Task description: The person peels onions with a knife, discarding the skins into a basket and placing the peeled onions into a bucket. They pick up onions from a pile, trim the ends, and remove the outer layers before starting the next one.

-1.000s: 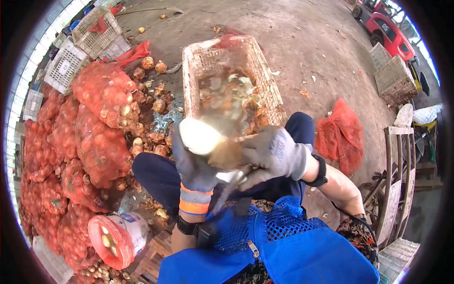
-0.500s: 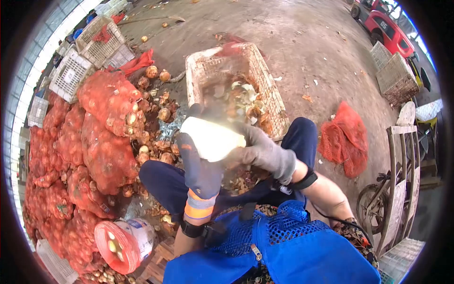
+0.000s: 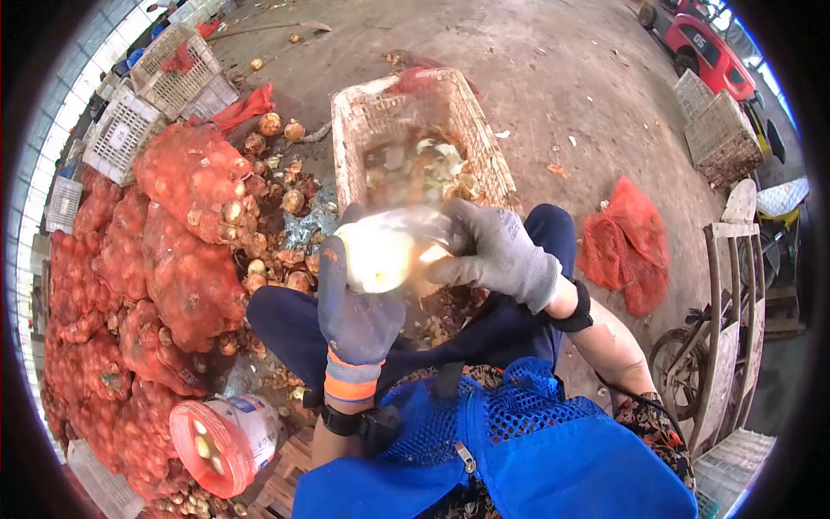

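My gloved left hand (image 3: 354, 298) is wrapped round a pale peeled onion (image 3: 378, 255), which looks bright and overexposed. At the onion's right side is my gloved right hand (image 3: 501, 255), its fingers closed on something blurred and shiny, perhaps a blade, that I cannot make out. Both hands are above my crossed legs, at the near end of a dirty white plastic crate (image 3: 484, 143). Onion skins and peelings (image 3: 441, 169) lie inside the crate.
Red mesh sacks of onions (image 3: 186, 264) are piled at left, with loose onions (image 3: 294, 201) beside them. A bucket (image 3: 255, 428) holds peeled onions at lower left. An empty-looking red net (image 3: 627, 246), a wooden-framed cart (image 3: 726, 329) and a red vehicle (image 3: 705, 52) are at right.
My right hand has moved slightly right and up, away from the onion's face. The onion has turned in my left hand, and the shiny thing now shows between the hands.
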Tool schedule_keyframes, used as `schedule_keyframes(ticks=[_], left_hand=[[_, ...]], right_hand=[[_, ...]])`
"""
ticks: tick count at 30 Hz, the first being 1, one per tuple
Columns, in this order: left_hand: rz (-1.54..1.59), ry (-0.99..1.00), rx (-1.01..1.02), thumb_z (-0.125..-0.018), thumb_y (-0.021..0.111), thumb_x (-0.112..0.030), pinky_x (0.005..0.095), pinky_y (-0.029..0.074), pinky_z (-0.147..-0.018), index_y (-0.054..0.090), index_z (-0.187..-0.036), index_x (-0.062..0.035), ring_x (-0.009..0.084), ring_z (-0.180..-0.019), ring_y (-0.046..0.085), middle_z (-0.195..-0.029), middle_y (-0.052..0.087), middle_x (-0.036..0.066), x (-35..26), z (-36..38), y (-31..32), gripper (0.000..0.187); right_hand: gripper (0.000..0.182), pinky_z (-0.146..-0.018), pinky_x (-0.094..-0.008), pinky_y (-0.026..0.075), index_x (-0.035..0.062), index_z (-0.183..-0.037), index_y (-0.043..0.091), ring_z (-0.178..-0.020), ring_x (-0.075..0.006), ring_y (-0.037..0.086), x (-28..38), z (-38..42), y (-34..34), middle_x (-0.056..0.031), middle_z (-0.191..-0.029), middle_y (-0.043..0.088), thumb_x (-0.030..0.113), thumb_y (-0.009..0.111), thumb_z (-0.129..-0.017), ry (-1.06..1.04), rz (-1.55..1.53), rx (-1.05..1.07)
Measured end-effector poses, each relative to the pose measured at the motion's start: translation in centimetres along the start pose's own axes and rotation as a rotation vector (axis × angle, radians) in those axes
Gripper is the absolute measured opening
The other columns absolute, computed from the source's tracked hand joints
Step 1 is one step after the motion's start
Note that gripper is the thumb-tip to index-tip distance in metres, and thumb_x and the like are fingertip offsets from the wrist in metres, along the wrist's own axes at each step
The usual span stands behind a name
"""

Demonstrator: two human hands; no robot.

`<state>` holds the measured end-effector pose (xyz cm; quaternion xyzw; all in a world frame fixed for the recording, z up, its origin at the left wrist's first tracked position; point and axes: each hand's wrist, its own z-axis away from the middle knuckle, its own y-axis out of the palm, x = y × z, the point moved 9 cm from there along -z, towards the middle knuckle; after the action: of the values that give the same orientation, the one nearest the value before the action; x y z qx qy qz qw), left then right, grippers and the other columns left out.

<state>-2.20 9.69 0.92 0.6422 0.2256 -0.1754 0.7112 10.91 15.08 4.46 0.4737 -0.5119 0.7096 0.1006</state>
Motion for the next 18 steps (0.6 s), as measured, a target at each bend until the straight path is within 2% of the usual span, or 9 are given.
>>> schedule_keyframes(ticks=[2, 4, 7, 11, 13, 15, 18], left_hand=[[0.073, -0.095, 0.044, -0.096, 0.037, -0.046, 0.0388, 0.046, -0.093, 0.044, -0.129, -0.0036, 0.0254, -0.109, 0.056, -0.122, 0.056, 0.012, 0.4, 0.4, 0.5, 0.054], [0.03, -0.067, 0.027, -0.096, 0.036, -0.045, 0.0385, 0.046, -0.093, 0.044, -0.129, -0.0036, 0.0249, -0.109, 0.056, -0.122, 0.056, 0.012, 0.9, 0.4, 0.4, 0.054], [0.05, -0.06, 0.0, -0.096, 0.036, -0.042, 0.0371, 0.047, -0.092, 0.043, -0.13, -0.0033, 0.0242, -0.108, 0.056, -0.121, 0.057, 0.013, 1.1, 0.6, 0.4, 0.052], [-0.007, -0.019, 0.034, -0.096, 0.038, -0.04, 0.0375, 0.047, -0.092, 0.044, -0.129, -0.0015, 0.025, -0.107, 0.057, -0.119, 0.057, 0.014, 1.3, 0.6, -0.1, 0.051], [0.017, -0.023, 0.036, -0.096, 0.04, -0.039, 0.0379, 0.047, -0.093, 0.044, -0.129, -0.001, 0.0255, -0.107, 0.057, -0.118, 0.057, 0.013, 1.6, 0.5, -0.2, 0.05], [-0.06, 0.085, 0.169, -0.094, 0.043, -0.039, 0.0383, 0.047, -0.093, 0.044, -0.129, -0.0003, 0.0257, -0.106, 0.057, -0.116, 0.057, 0.013, 0.9, 0.6, 0.9, 0.052], [-0.03, 0.023, 0.051, -0.093, 0.047, -0.039, 0.0386, 0.048, -0.092, 0.043, -0.129, -0.0001, 0.0255, -0.104, 0.058, -0.114, 0.058, 0.012, 1.6, 0.8, 0.7, 0.054]], right_hand=[[0.063, -0.069, -0.0414, 0.048, 0.0045, -0.098, 0.055, -0.08, -0.034, 0.062, 1.2, -0.2, -0.7, -0.0175, -0.083, 0.062, 0.057, 0.07, -0.066, -0.039, 0.064, -0.024], [0.066, -0.068, -0.0421, 0.048, 0.0034, -0.092, 0.054, -0.08, -0.0348, 0.063, 2.5, -0.4, -1.2, -0.0162, -0.083, 0.061, 0.059, 0.071, -0.063, -0.141, 0.203, -0.085], [0.069, -0.068, -0.0423, 0.049, 0.003, -0.095, 0.055, -0.079, -0.035, 0.063, 3.6, -0.5, -1.1, -0.0153, -0.086, 0.061, 0.063, 0.069, -0.063, -0.224, 0.275, -0.051], [0.071, -0.067, -0.0431, 0.049, 0.0029, -0.094, 0.056, -0.079, -0.0345, 0.063, 3.3, -0.3, -0.8, -0.0146, -0.085, 0.062, 0.068, 0.064, -0.065, -0.193, 0.328, -0.024], [0.071, -0.066, -0.0434, 0.049, 0.0037, -0.093, 0.058, -0.079, -0.0331, 0.064, 3.4, -0.1, -0.5, -0.0147, -0.083, 0.062, 0.07, 0.06, -0.068, -0.168, 0.314, 0.069], [0.067, -0.066, -0.043, 0.049, 0.0046, -0.09, 0.059, -0.079, -0.0326, 0.064, 3.1, 0.1, -0.1, -0.015, -0.081, 0.062, 0.069, 0.059, -0.07, -0.189, 0.289, 0.061], [0.062, -0.064, -0.0423, 0.049, 0.0069, -0.089, 0.061, -0.077, -0.0316, 0.064, 2.7, 0.3, 0.1, -0.015, -0.079, 0.062, 0.067, 0.057, -0.073, -0.228, 0.277, 0.038]])
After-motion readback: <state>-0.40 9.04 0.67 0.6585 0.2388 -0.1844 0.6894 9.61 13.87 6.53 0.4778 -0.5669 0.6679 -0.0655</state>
